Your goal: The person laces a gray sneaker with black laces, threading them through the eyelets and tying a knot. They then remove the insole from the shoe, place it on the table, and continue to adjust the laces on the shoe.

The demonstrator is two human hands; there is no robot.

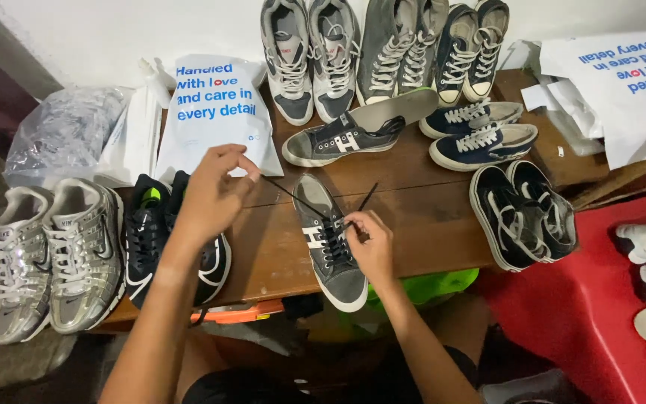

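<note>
Grey shoe sits at the surface's near edge. Your left hand pinches one black lace end, drawn taut; your right hand grips the other at the eyelets. Keep both ends even, tension steady.

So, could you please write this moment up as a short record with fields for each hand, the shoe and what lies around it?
left hand: pinches one black lace end, drawn up and away to the left
right hand: rests on the laces of the grey sneaker, the other lace end in its grip
grey sneaker: on the wooden table, toe toward the person
matching sneaker: on its side behind
left of it: black sneakers, silver sneakers
</note>
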